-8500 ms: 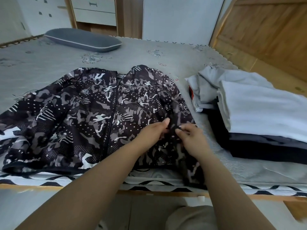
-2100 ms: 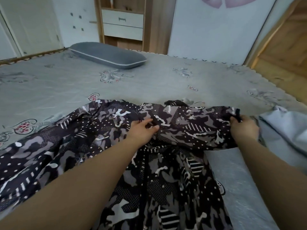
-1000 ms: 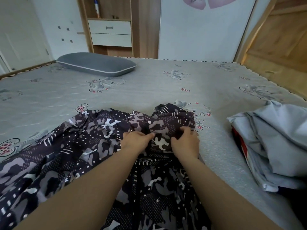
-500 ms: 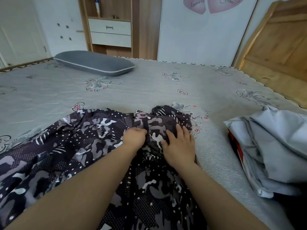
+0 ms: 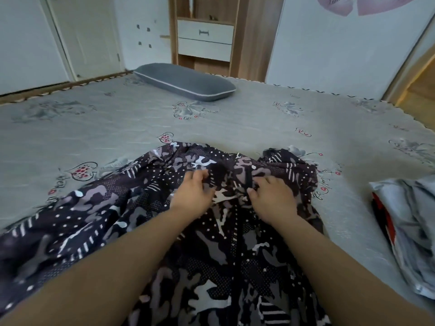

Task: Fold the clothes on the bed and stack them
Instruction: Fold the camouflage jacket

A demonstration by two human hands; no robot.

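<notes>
Both hands work the camouflage jacket spread on the bed: left hand and right hand curl into the fabric near its far edge. Folding has barely begun, I'd say; next, a sleeve must come inward, toward the jacket's middle.
</notes>
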